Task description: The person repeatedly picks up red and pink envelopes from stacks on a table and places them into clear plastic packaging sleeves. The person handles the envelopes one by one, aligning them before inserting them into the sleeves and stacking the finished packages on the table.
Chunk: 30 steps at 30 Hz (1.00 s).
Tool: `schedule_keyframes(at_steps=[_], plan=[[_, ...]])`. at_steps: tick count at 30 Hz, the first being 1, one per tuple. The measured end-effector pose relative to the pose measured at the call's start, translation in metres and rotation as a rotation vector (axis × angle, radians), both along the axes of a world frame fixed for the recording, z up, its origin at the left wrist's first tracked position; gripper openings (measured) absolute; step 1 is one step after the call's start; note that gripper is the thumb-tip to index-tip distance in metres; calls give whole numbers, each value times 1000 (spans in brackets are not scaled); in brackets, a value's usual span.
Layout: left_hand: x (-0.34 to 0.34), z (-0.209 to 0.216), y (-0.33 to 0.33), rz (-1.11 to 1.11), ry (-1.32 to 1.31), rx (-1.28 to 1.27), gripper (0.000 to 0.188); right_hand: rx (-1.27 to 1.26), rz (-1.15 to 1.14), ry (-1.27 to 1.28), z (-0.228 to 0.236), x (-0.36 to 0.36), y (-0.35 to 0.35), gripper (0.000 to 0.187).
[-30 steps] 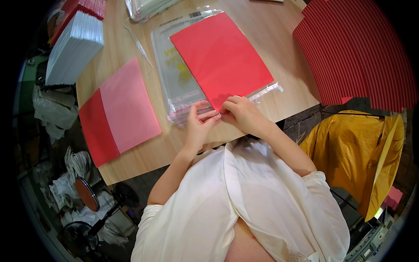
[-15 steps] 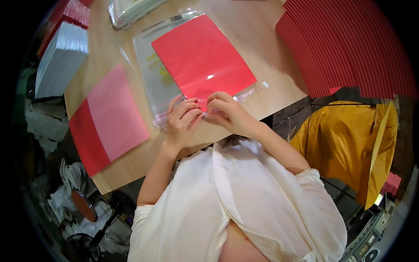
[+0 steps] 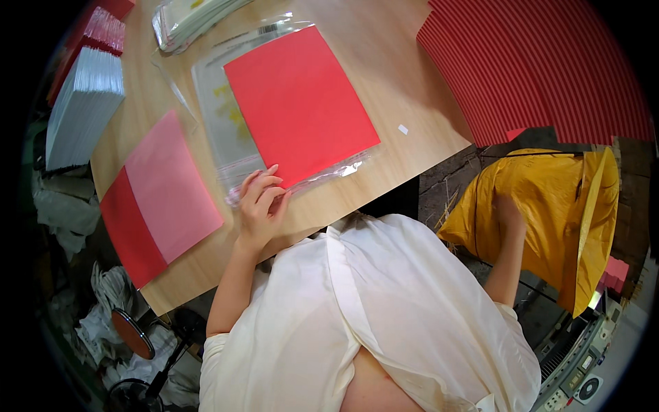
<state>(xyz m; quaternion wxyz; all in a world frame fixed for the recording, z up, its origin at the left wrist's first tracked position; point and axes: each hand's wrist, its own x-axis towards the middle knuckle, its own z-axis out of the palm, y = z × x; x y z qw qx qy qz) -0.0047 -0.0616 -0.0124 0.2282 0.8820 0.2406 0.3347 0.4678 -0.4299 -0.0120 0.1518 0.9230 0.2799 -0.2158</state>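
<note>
A red sheet or folder lies in a clear plastic sleeve, whose transparent lower flap sticks out toward me. Underneath, to the left, are more clear plastic sleeves with a yellow print showing through. My left hand touches the lower left corner of the sleeve, its fingers loosely bent and apart. Out to the right, my right hand is over a yellow plastic sheet or bag. Motion smears its fingers, and I see nothing held in it.
A pink and red folder lies at the left. White stacked folders stand at the far left, with a plastic sleeve bundle at the back. A tall red stack rises at the right. A small white scrap lies on the wooden table.
My right hand has left the sleeve's lower edge and swung right to the yellow plastic. My left hand stays at the corner. The lower flap now lies unfolded, showing clear below the red.
</note>
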Motion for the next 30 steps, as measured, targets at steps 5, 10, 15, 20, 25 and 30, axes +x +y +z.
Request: schedule_keyframes(at_steps=[5, 10, 15, 20, 25, 30], plan=[[-1, -1, -2, 72, 9, 18, 16, 454, 203, 25, 43, -78, 100, 24], [-3, 5, -3, 129, 33, -10, 14, 1038, 624, 355, 52, -143, 208, 31], [-4, 2, -3, 178, 26, -34, 13, 1060, 578, 493, 29, -138, 249, 27], [-6, -5, -2, 234, 4, -88, 12, 1079, 587, 631, 11, -137, 265, 17], [-2, 6, 8, 215, 110, -78, 9, 1095, 510, 650, 5, -145, 279, 10], [4, -1, 10, 312, 111, -234, 13, 966, 369, 478, 8, -160, 290, 14]])
